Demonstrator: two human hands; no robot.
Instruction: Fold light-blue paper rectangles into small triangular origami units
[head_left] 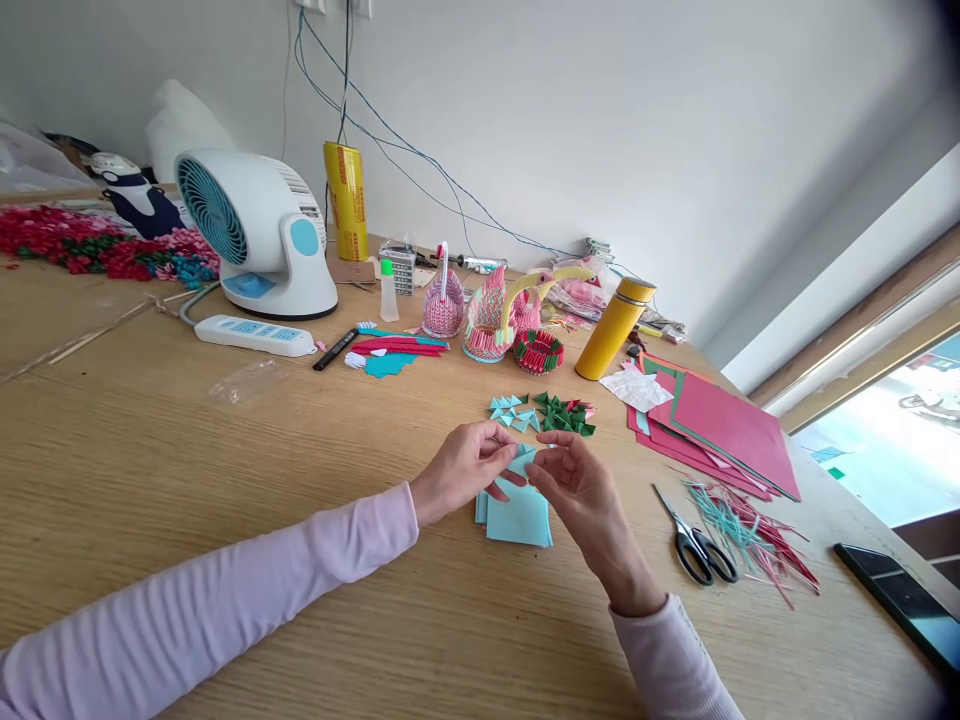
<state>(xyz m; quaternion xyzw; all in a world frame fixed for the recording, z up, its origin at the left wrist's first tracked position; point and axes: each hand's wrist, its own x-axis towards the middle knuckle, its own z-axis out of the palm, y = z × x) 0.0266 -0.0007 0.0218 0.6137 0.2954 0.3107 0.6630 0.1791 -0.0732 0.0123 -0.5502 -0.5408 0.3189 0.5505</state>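
Both grips pinch one small light-blue paper piece [523, 462] between left hand [465, 466] and right hand [579, 484], just above the blue paper stack [517, 518] on the bench [225, 470]; we judge a fold mid-crease, next needing a firm press along the edge, folded triangles [544, 412] lying beyond

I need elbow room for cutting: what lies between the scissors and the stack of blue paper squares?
In the head view, only the right hand and wrist lie between scissors and blue paper stack.
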